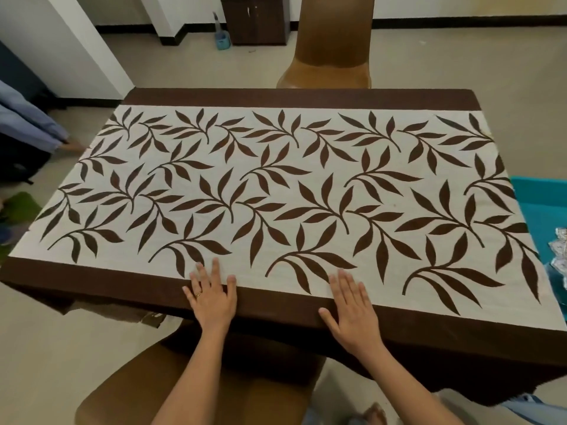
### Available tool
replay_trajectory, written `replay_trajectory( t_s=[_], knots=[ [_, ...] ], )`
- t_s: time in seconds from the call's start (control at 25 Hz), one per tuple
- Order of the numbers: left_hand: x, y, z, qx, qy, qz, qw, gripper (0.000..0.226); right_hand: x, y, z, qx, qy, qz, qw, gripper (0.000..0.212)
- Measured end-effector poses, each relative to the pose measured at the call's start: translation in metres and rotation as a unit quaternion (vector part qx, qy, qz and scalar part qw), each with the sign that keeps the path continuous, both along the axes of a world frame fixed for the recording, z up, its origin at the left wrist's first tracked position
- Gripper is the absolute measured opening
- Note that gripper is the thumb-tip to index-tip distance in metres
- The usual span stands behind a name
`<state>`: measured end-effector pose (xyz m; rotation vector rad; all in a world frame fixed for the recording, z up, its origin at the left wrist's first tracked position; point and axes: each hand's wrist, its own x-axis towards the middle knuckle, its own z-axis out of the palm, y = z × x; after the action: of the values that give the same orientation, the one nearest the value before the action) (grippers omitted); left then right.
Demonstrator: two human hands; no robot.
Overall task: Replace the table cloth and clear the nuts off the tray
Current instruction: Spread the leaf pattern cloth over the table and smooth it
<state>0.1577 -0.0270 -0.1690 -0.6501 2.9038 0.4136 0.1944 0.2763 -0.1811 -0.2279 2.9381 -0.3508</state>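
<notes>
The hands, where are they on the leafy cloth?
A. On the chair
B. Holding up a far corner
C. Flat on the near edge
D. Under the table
C: the left hand and the right hand lie flat, fingers spread, on the table cloth at its near brown border.

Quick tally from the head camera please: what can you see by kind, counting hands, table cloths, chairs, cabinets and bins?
Hands: 2, left hand and right hand, both flat on the cloth
Table cloths: 1, leaf-print table cloth
Chairs: 2, far chair and near chair
Cabinets: 1, dark cabinet
Bins: 1, teal bin at the right edge
Total: 7
</notes>
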Motion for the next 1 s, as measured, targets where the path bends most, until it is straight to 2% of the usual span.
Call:
replay_trajectory(
  t_s=[0.2,0.36,0.4,0.48,0.56,0.64,0.84,1.0],
  knots=[
    [-0.01,-0.045,0.005,-0.007,-0.013,-0.03,0.999,0.063,0.015,0.049,0.003,0.007,0.012,-0.051,0.999,0.076],
    [-0.02,-0.054,0.01,-0.005,0.009,-0.007,1.0,0.065,0.021,0.07,0.014,0.003,-0.016,-0.138,0.99,0.073],
    [-0.025,-0.039,0.011,0.001,0.027,-0.032,0.999,0.065,0.016,0.058,0.017,-0.005,-0.016,-0.15,0.989,0.071],
    [-0.032,0.015,0.011,0.039,0.056,-0.149,0.986,0.063,0.001,0.024,0.019,-0.031,-0.007,-0.13,0.991,0.065],
    [-0.027,0.086,0.009,0.088,0.069,-0.274,0.955,0.059,-0.009,-0.009,0.016,-0.057,-0.006,-0.085,0.995,0.06],
    [-0.013,0.139,0.004,0.076,0.062,-0.365,0.926,0.058,-0.011,-0.022,0.01,-0.046,-0.012,-0.072,0.996,0.057],
    [-0.004,0.15,-0.01,0.026,0.032,-0.372,0.927,0.066,0.001,0.023,0.002,-0.015,-0.002,-0.091,0.996,0.066],
    [-0.007,0.143,-0.007,0.015,0.029,-0.394,0.919,0.066,0.013,0.09,0.005,-0.004,0.005,-0.154,0.988,0.064]
  ],
)
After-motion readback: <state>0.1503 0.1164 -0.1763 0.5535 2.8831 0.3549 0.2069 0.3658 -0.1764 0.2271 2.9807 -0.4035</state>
